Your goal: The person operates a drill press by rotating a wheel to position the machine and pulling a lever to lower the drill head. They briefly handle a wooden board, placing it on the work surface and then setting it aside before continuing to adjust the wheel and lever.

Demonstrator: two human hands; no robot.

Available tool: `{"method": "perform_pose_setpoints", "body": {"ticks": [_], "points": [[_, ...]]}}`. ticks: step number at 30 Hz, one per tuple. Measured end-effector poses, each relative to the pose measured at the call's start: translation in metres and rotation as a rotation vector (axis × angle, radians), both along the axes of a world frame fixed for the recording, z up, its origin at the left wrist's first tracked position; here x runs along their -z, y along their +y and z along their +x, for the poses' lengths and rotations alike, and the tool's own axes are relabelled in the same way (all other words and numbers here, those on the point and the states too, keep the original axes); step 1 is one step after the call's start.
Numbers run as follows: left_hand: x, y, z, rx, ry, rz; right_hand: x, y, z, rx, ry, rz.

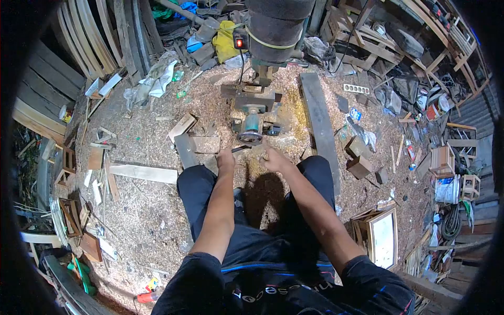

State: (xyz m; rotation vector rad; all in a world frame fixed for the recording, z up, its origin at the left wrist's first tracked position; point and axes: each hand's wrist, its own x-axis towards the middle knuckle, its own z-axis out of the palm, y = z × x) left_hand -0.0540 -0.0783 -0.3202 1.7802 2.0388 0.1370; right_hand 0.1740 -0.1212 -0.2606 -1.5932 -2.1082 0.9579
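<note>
My left hand (226,159) is closed around the end of a thin dark tool (241,148), which points right, toward the machine's base. To the right, my right hand (274,159) has its index finger stretched toward the round wheel (250,137) of a teal machine (252,123); whether the fingertip touches it I cannot tell. The thumb stands apart from that finger, and nothing shows in this hand. Both hands are in front of the machine, above the shavings between my knees. A metal block (255,100) sits behind the teal part.
A long dark plank (316,113) lies right of the machine. Wood blocks (359,167) are beyond it. A pale board (144,172) and short offcuts (206,144) lie left. A large dark cylinder (275,31) stands behind, near a lit red switch (239,42).
</note>
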Motion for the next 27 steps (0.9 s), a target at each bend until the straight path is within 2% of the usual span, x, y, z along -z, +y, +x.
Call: {"method": "perform_pose_setpoints", "body": {"ticks": [2, 4, 8, 10, 12, 14, 15, 16, 17, 19, 21, 22, 23, 26, 27], "points": [[0.002, 0.000, -0.002, -0.009, 0.009, -0.027, -0.010, -0.001, -0.001, 0.006, 0.046, -0.133], [0.001, -0.001, -0.003, -0.032, -0.016, -0.028, -0.021, -0.002, -0.004, 0.015, 0.039, -0.126], [0.003, -0.006, 0.002, -0.028, -0.026, -0.038, -0.001, -0.002, -0.006, 0.054, 0.066, 0.006], [-0.008, -0.009, 0.011, -0.074, -0.068, -0.047, 0.003, 0.000, -0.003, 0.064, 0.078, -0.009], [-0.050, -0.011, 0.024, -0.141, -0.139, -0.066, -0.015, 0.005, -0.003, 0.151, 0.158, -0.017], [-0.093, -0.007, 0.030, -0.075, -0.316, 0.262, -0.058, 0.010, -0.003, 0.310, 0.306, -0.022], [-0.107, 0.004, 0.033, -0.058, -0.393, 0.402, -0.064, 0.023, -0.002, 0.348, 0.287, 0.339], [-0.121, 0.017, 0.037, -0.040, -0.472, 0.543, -0.073, 0.037, 0.014, 0.392, 0.348, 0.256], [-0.149, 0.026, 0.045, -0.049, -0.558, 0.637, -0.118, 0.042, 0.020, 0.437, 0.410, 0.168], [-0.222, 0.037, 0.060, -0.006, -0.648, 0.839, -0.162, 0.066, 0.021, 0.581, 0.683, 0.525], [-0.292, 0.050, 0.072, 0.071, -0.727, 1.041, -0.232, 0.083, 0.026, 0.575, 0.788, 0.650], [-0.324, 0.058, 0.079, 0.095, -0.807, 1.133, -0.256, 0.097, 0.034, 0.527, 0.741, 0.761], [-0.359, 0.065, 0.086, 0.142, -0.802, 1.264, -0.279, 0.113, 0.040, 0.535, 0.800, 0.775], [-0.446, 0.092, 0.109, 0.271, -0.744, 1.623, -0.369, 0.136, 0.049, 0.570, 0.727, 1.050], [-0.467, 0.104, 0.117, 0.333, -0.680, 1.709, -0.393, 0.150, 0.054, 0.588, 0.741, 1.056]]}}
